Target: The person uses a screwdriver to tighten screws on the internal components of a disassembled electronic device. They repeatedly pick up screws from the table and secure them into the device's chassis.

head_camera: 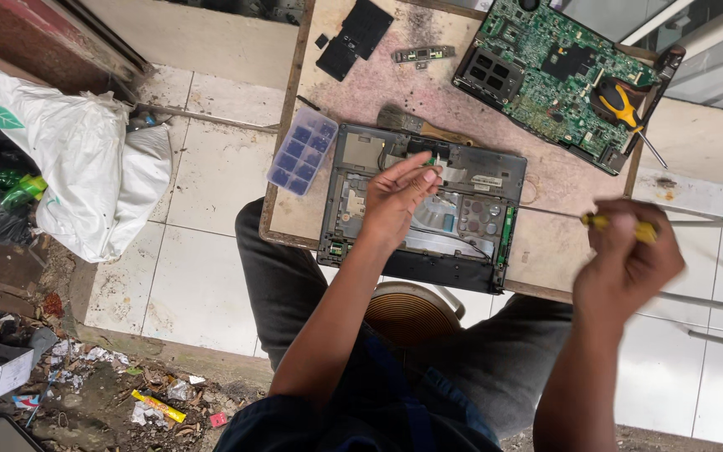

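An opened laptop base [470, 209] lies on a small worn table [395, 92] in front of me. My left hand [397, 201] rests inside it, fingertips pinching a small part near its upper middle. My right hand [625, 259] is off the table's right edge, blurred, shut on a thin screwdriver with a yellow handle [621, 224]. A green circuit board [546, 71] lies at the table's far right with a yellow and black screwdriver [621, 105] on top of it.
A blue compartment box [303, 151] sits at the table's left edge. A paintbrush [420, 125], a black cover plate [353, 38] and a small metal bracket [423, 54] lie further back. White sacks [85, 167] and litter fill the floor on the left. A round stool [412, 310] is between my knees.
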